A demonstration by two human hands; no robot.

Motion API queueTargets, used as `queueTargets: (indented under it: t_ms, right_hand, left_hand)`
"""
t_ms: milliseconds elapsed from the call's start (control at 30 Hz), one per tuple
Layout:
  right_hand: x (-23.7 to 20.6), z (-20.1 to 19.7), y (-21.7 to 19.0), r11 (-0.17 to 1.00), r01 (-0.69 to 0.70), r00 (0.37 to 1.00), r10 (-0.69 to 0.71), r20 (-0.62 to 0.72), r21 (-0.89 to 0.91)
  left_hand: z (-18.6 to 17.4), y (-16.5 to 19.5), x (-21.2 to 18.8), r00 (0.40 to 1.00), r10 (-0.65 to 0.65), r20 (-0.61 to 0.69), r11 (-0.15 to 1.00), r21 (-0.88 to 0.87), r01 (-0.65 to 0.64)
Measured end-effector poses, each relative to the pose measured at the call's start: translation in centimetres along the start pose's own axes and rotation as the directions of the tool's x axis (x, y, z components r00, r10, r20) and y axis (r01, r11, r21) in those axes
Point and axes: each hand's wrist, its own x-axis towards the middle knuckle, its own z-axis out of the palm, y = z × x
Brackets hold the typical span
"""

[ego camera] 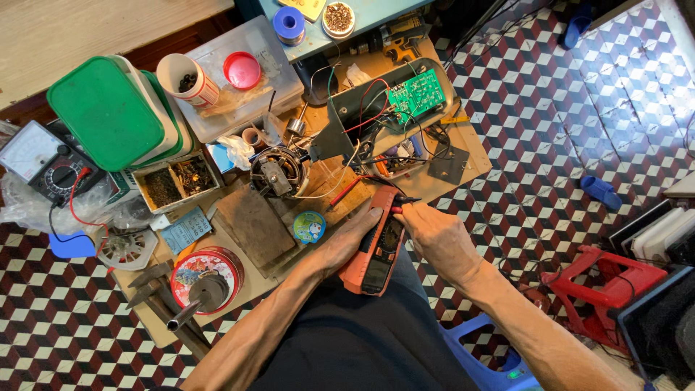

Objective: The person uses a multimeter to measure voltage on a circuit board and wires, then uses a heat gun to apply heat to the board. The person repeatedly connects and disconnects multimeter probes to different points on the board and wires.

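My left hand (352, 235) grips the orange meter (375, 242) while my right hand (436, 235) pinches its red lead (394, 210).

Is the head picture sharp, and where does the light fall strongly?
Head view: the orange handheld meter and both hands, left and right, are sharp; bright daylight washes out the patterned floor tiles at upper right; edges bend slightly, wide-lens distortion.

Bare forearms, dark trousers, no sleeves.
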Motion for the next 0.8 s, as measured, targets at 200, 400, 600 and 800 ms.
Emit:
queueTargets:
  t_ms: [200,400,600,800]
  right_hand:
    - [-0.5,-0.8,1.1,0.989,0.131,0.989,-0.125,0.072,-0.074]
    - [0.6,0.1,-0.4,0.998,-0.064,0.998,0.064,-0.001,-0.007]
    - [0.5,-0.5,-3.2,0.908,-0.31,0.922,0.359,-0.144,0.281]
    - [1.4,1.2,-4.3,0.979,-0.102,0.969,0.139,-0.205,0.179]
  left_hand:
    - [0.5,0.2,-0.2,0.991,-0.133,-0.029,0.991,0.004,0.133]
    - [-0.1,-0.3,-0.4,0.996,-0.064,-0.068,0.989,-0.135,0.054]
    - [-1.7,-0.6,-1.4,0.979,-0.198,-0.042,0.905,-0.392,0.166]
    - [-3.8,-0.3,-3.5,0.973,-0.229,-0.003,0.776,-0.604,0.181]
